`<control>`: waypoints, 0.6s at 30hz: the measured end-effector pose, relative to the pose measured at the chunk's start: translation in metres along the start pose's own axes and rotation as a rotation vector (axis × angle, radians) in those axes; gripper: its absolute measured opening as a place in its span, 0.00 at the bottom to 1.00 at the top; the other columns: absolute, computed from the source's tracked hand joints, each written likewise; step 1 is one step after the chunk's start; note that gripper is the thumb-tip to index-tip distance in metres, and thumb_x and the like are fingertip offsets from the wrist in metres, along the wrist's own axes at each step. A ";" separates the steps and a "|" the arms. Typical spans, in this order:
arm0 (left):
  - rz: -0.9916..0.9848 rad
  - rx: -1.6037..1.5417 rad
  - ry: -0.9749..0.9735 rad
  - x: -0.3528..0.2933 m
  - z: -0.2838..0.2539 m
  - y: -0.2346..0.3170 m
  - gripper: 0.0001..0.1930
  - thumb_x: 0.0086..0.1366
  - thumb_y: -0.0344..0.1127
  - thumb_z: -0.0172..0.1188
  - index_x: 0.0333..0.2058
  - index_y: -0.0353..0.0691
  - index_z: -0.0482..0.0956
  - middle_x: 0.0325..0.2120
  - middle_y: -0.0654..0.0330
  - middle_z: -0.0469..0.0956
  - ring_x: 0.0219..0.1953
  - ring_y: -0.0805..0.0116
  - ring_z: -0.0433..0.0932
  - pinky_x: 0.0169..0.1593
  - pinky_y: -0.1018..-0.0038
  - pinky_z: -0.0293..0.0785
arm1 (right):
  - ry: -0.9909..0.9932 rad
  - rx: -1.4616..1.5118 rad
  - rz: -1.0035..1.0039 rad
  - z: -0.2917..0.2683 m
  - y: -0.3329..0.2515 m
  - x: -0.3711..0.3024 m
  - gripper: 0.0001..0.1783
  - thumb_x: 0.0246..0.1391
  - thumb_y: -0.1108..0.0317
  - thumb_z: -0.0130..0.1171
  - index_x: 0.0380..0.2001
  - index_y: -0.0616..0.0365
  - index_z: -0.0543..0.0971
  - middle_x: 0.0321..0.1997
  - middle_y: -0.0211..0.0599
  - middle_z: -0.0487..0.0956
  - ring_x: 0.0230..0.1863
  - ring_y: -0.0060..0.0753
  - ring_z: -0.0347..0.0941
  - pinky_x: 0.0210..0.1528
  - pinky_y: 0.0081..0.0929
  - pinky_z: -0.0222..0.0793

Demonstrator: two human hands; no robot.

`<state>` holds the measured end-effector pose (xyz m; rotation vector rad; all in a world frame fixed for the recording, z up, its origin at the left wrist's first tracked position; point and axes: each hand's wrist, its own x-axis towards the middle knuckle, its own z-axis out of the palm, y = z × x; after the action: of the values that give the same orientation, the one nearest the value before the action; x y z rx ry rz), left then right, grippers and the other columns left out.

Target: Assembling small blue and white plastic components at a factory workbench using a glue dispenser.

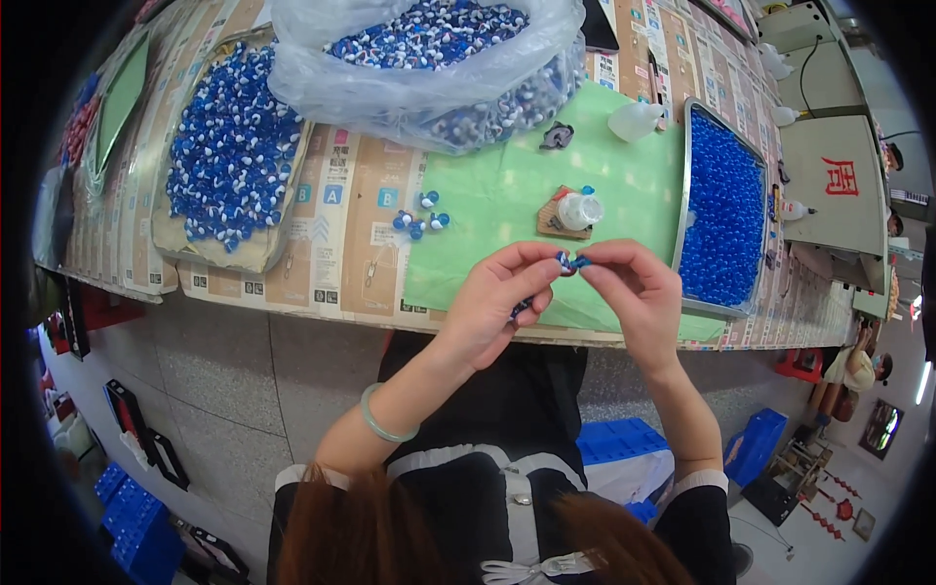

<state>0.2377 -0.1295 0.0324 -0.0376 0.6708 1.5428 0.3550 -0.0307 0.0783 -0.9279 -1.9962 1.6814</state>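
Note:
At the front edge of the green sheet [468,195], my left hand [492,302] and my right hand [639,292] meet fingertip to fingertip. Between them is a small blue-and-white bead piece [565,262]; my left thumb and finger pinch its white side. My right fingers close on its blue end [582,261]. More dark blue pieces [522,308] show under the curled fingers of my left hand. Just beyond my fingertips, a small clear jar [583,212] stands on a wooden block [551,219]. Several blue-and-white bead pieces [419,222] lie to the left.
A cardboard tray [166,255] of blue-and-white pieces lies left. A large clear plastic bag [322,93] of them stands at the back. On the right is a metal tray [680,234] of blue beads. Near it are a white squeeze bottle [634,122] and a crumpled dark scrap [557,136].

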 end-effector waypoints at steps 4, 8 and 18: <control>0.091 0.215 0.063 -0.002 -0.001 -0.004 0.07 0.57 0.28 0.51 0.35 0.35 0.71 0.20 0.66 0.68 0.17 0.85 0.61 0.16 0.90 0.53 | -0.005 -0.113 -0.006 0.002 0.006 -0.003 0.06 0.44 0.81 0.52 0.29 0.67 0.73 0.31 0.34 0.73 0.35 0.20 0.69 0.37 0.14 0.64; 0.142 0.356 0.070 -0.004 0.000 -0.003 0.06 0.56 0.28 0.51 0.33 0.34 0.71 0.19 0.65 0.69 0.16 0.85 0.60 0.16 0.90 0.52 | 0.031 -0.081 0.067 0.006 0.003 -0.007 0.05 0.43 0.82 0.53 0.28 0.67 0.74 0.29 0.34 0.73 0.34 0.20 0.69 0.36 0.14 0.64; -0.076 0.013 0.015 -0.007 0.005 -0.007 0.05 0.58 0.31 0.50 0.31 0.35 0.70 0.21 0.63 0.71 0.15 0.85 0.61 0.14 0.90 0.51 | 0.057 -0.326 -0.364 0.005 0.008 -0.013 0.07 0.38 0.84 0.54 0.26 0.67 0.74 0.26 0.36 0.74 0.27 0.26 0.69 0.29 0.17 0.62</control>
<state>0.2467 -0.1345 0.0369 -0.0644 0.6841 1.4663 0.3630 -0.0424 0.0711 -0.6480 -2.2755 1.1461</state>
